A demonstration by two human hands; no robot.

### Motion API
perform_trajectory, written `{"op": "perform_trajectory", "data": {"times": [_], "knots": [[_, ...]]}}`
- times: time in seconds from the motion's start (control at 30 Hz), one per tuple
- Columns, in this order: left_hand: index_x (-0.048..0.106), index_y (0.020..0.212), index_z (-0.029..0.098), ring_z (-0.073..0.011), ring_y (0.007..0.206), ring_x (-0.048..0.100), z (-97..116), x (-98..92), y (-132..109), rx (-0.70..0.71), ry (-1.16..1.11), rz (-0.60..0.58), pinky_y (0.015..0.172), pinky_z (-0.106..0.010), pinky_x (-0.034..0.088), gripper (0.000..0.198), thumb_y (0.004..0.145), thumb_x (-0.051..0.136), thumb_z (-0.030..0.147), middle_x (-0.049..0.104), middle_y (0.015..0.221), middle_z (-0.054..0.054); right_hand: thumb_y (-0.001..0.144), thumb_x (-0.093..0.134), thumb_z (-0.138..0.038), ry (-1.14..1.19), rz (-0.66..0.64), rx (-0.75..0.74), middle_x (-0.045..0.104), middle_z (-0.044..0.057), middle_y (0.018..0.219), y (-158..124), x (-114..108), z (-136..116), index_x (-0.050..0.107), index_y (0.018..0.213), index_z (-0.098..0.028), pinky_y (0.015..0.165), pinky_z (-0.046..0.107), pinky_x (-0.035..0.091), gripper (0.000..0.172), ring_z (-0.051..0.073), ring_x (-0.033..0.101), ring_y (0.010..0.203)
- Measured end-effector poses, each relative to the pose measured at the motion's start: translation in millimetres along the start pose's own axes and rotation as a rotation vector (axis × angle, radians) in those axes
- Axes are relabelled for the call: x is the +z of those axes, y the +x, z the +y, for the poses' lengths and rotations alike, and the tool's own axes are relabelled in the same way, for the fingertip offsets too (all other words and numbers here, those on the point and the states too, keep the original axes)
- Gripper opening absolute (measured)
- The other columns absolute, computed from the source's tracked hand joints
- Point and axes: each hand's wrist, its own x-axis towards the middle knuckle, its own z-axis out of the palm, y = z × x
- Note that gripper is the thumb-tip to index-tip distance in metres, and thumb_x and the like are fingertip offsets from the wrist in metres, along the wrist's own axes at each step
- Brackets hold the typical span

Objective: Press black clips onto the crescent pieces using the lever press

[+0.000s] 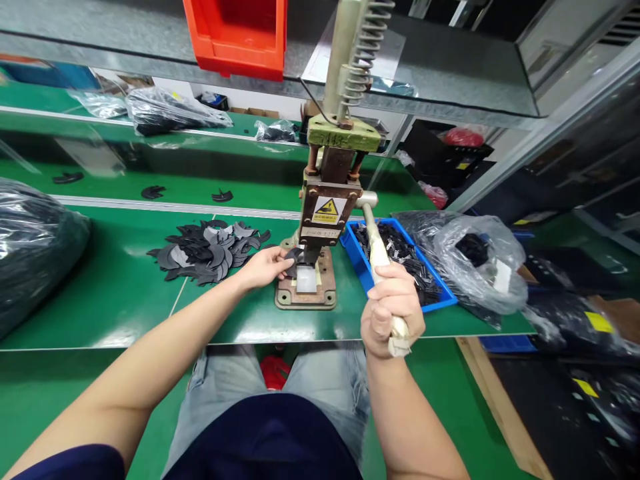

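A hand press (330, 207) with a warning label stands on the green bench in front of me. My left hand (267, 266) pinches a curved black piece (293, 261) at the press, beneath its ram and beside a pale block (307, 279) on the base. The fingers of my right hand (393, 310) wrap round the press lever (376, 248), which slants down toward me and has a wrapped, light-coloured grip. Left of the press lies a loose pile of curved black and grey pieces (210, 253). Exactly how the held piece sits under the ram is hidden.
To the right, a blue tray (420, 252) holds many small black parts, with a clear plastic bag (480, 260) beside it. A large filled bag (35, 253) is at far left. An orange bin (240, 52) sits on the shelf above; several black pieces lie on the bench behind.
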Motion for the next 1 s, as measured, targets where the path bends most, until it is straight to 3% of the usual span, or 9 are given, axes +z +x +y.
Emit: {"op": "perform_trajectory", "data": {"times": [0.27, 0.6, 0.77, 0.9, 1.0], "knots": [[0.054, 0.087, 0.019, -0.0157, 0.051, 0.069, 7.1, 11.3, 21.4, -0.226, -0.096, -0.105, 0.05, -0.022, 0.053, 0.042, 0.086, 0.087, 0.046, 0.07, 0.059, -0.003, 0.097, 0.065, -0.039, -0.01, -0.003, -0.006, 0.064, -0.002, 0.072, 0.5, -0.5, 0.7, 0.056, 0.074, -0.025, 0.101, 0.06, 0.054, 0.029, 0.025, 0.072, 0.095], [0.064, 0.101, 0.018, -0.0133, 0.04, 0.059, 22.8, 15.0, 30.4, -0.344, 0.072, -0.142, 0.04, -0.018, 0.043, 0.014, 0.098, 0.073, 0.028, 0.061, 0.049, 0.002, 0.097, 0.063, -0.04, 0.005, 0.068, -0.01, 0.059, -0.003, 0.068, -0.1, 7.7, 2.4, 0.051, 0.07, -0.025, 0.1, 0.06, 0.055, 0.034, 0.024, 0.072, 0.09], [0.067, 0.11, 0.018, -0.0131, 0.039, 0.055, 34.6, 21.7, 30.6, -0.414, 0.099, -0.152, 0.043, -0.02, 0.043, 0.019, 0.096, 0.074, 0.029, 0.061, 0.05, 0.003, 0.097, 0.062, -0.042, 0.0, 0.099, -0.022, 0.058, -0.004, 0.066, -0.1, 10.6, 4.6, 0.053, 0.071, -0.026, 0.102, 0.061, 0.055, 0.033, 0.022, 0.072, 0.088], [0.067, 0.109, 0.018, -0.015, 0.044, 0.059, 43.6, 26.3, 24.8, -0.341, 0.169, -0.11, 0.046, -0.022, 0.045, 0.024, 0.092, 0.076, 0.032, 0.063, 0.053, 0.002, 0.097, 0.063, -0.041, -0.008, 0.043, -0.019, 0.062, -0.004, 0.069, 0.2, 5.1, 4.6, 0.054, 0.071, -0.025, 0.1, 0.06, 0.054, 0.032, 0.023, 0.072, 0.09], [0.066, 0.101, 0.017, -0.0166, 0.055, 0.067, 49.0, 12.4, 18.4, -0.195, 0.151, -0.193, 0.051, -0.024, 0.05, 0.024, 0.087, 0.078, 0.033, 0.071, 0.07, -0.004, 0.096, 0.065, -0.04, -0.015, 0.002, -0.015, 0.066, -0.004, 0.072, 0.8, 0.2, 3.4, 0.056, 0.073, -0.025, 0.102, 0.06, 0.053, 0.029, 0.023, 0.073, 0.093]]}}
